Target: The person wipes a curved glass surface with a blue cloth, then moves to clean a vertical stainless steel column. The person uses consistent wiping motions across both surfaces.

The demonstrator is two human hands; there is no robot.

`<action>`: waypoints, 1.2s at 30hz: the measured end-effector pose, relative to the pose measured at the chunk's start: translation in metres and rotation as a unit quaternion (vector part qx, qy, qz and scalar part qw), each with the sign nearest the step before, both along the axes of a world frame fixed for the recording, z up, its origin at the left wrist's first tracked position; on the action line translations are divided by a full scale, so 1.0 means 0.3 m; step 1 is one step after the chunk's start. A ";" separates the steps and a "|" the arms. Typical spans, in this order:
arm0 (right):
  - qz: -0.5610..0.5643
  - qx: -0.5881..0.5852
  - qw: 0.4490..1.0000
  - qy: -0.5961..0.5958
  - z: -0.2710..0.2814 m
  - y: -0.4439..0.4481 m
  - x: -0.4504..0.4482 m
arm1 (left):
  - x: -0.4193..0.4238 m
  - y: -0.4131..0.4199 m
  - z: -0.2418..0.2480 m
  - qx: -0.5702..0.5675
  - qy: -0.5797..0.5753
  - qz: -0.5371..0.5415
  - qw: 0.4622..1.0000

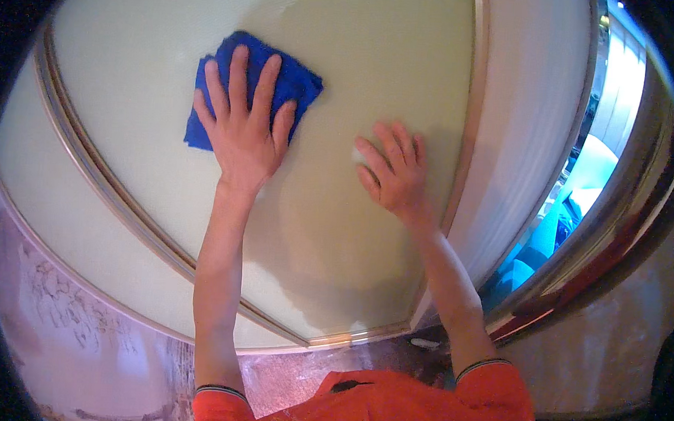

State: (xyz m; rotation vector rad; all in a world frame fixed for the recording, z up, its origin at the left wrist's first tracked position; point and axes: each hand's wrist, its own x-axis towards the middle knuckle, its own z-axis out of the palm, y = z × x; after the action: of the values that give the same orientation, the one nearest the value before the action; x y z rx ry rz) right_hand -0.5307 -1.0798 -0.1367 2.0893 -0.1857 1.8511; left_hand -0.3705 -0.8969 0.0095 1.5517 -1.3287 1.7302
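My left hand point(244, 127) lies flat with spread fingers on a folded blue cloth point(297, 84), pressing it to a pale cream panel point(344, 53). The cloth's edges show around the fingers. To the right, my right hand point(394, 170) is at the same panel, slightly blurred, its fingers a little bent. A small whitish patch point(358, 156) shows between thumb and forefinger; whether it is an object in the hand or a bright spot cannot be told. My arms cast a broad shadow over the panel.
Metallic-looking trim strips point(107, 186) frame the panel on the left, with another strip point(469, 126) on the right. Beyond a pale side section point(527, 106), a bright bluish gap point(574, 204) borders a glossy brown curved surface point(623, 234). A stained floor point(84, 312) lies below.
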 end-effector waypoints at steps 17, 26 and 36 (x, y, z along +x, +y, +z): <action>0.018 -0.007 1.000 -0.010 0.018 -0.006 0.008 | -0.007 0.025 -0.200 0.156 -0.016 0.004 0.988; 0.022 -0.005 1.000 -0.017 0.003 0.006 0.010 | -0.134 -0.145 0.067 0.039 -0.041 -0.003 0.998; 0.008 0.020 1.000 -0.021 -0.033 -0.008 -0.009 | -0.066 -0.047 -0.043 0.121 -0.037 0.021 0.992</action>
State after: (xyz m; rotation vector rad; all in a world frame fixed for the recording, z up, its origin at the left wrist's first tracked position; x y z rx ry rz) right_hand -0.5334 -1.0823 -0.1465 2.0849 -0.2181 1.9161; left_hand -0.3903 -0.9108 -0.0036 1.6691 -1.6039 1.7197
